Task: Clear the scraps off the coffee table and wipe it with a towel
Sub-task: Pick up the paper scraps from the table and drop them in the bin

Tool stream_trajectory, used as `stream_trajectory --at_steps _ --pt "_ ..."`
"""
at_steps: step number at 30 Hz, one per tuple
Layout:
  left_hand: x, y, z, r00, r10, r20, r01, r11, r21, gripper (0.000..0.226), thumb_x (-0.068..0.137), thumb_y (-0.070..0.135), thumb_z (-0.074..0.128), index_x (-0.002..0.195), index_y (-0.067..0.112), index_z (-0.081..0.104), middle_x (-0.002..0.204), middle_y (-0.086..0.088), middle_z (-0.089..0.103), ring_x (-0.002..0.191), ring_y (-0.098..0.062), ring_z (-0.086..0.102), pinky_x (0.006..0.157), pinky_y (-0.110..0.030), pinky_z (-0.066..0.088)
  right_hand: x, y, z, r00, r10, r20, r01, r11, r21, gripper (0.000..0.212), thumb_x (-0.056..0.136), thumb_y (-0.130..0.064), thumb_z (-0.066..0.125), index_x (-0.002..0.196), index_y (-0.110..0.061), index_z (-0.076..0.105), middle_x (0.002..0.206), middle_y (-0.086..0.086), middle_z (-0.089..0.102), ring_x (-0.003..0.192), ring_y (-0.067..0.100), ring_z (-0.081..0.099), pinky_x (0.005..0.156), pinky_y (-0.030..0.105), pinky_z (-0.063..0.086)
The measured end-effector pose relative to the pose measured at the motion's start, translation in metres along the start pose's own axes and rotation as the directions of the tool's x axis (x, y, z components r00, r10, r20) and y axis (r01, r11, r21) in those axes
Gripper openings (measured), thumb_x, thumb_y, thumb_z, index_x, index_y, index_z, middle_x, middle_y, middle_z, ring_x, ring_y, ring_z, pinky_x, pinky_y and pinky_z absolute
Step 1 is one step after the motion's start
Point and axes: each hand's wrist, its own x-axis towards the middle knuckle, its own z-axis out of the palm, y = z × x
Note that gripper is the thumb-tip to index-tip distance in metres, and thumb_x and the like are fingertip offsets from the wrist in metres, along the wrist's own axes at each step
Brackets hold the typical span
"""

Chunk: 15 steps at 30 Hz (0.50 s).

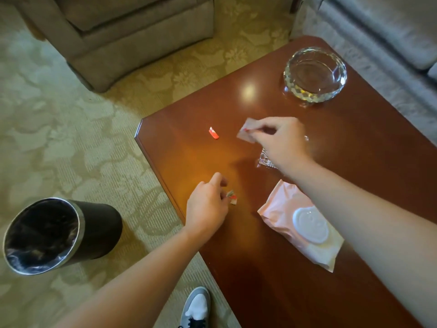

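On the brown coffee table (295,268) my right hand (281,140) pinches a pale pink paper scrap (246,134) between thumb and fingers. A crinkled clear wrapper (264,159) lies partly hidden under that wrist. My left hand (208,204) rests near the table's left edge, its fingertips closing on a small red-and-white scrap (232,197). Another red-and-white scrap (213,133) lies alone further out on the table. A pink pack of wipes (300,223) with a white lid lies near my right forearm.
A glass ashtray (315,74) stands at the table's far end. A black round bin (47,235) with a liner stands on the patterned carpet to the left. An armchair (132,34) is beyond, a sofa (387,31) at the right. My shoe (196,306) is beside the table.
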Motion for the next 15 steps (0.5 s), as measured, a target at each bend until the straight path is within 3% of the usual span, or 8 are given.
stream_trajectory --at_steps 3,4,8,13,15 --pt "-0.002 -0.016 -0.019 0.991 -0.133 -0.002 0.131 0.982 -0.134 0.003 0.092 0.024 0.074 0.092 0.023 0.072 0.072 0.011 0.067 0.074 -0.017 0.063 0.062 -0.032 0.052 0.007 -0.004 0.038 0.982 0.151 0.116 -0.149 0.989 -0.025 0.017 0.083 -0.019 0.085 0.070 -0.027 0.077 0.065 -0.011 0.068 0.059 0.011 0.058 0.063 0.025 0.045" --pt "-0.002 -0.020 -0.027 0.980 -0.200 0.007 0.197 0.958 -0.211 0.009 0.091 0.027 0.076 0.085 0.021 0.073 0.068 0.009 0.066 0.069 -0.015 0.063 0.060 -0.030 0.049 0.011 -0.005 0.048 0.972 0.202 0.121 -0.200 0.979 -0.029 0.018 0.082 -0.018 0.086 0.069 -0.027 0.076 0.064 -0.010 0.067 0.058 0.013 0.058 0.063 0.026 0.045" --pt "0.006 -0.041 -0.051 0.899 -0.429 0.091 0.404 0.728 -0.554 0.014 0.085 0.021 0.084 0.075 0.018 0.073 0.066 0.000 0.071 0.070 -0.022 0.068 0.066 -0.039 0.053 0.023 -0.009 0.079 0.949 0.303 0.091 -0.291 0.948 -0.129 0.022 0.080 -0.014 0.084 0.064 -0.024 0.073 0.075 -0.002 0.072 0.072 0.025 0.069 0.061 0.025 0.046" --pt "0.019 -0.057 -0.073 0.859 -0.499 0.112 0.436 0.600 -0.671 0.011 0.084 0.012 0.083 0.081 0.014 0.072 0.083 -0.005 0.076 0.073 -0.013 0.068 0.061 -0.025 0.046 0.028 -0.013 0.106 0.940 0.334 0.072 -0.313 0.925 -0.215 0.004 0.089 -0.017 0.079 0.088 -0.021 0.079 0.093 -0.002 0.072 0.085 0.019 0.063 0.051 0.018 0.035" --pt "0.021 -0.060 -0.077 0.857 -0.502 0.114 0.433 0.584 -0.687 0.010 0.084 0.012 0.083 0.084 0.013 0.073 0.088 -0.006 0.076 0.076 -0.014 0.068 0.063 -0.025 0.046 0.032 -0.014 0.112 0.941 0.333 0.051 -0.310 0.915 -0.257 0.009 0.091 -0.018 0.077 0.083 -0.021 0.075 0.088 -0.002 0.069 0.080 0.020 0.060 0.047 0.020 0.031"
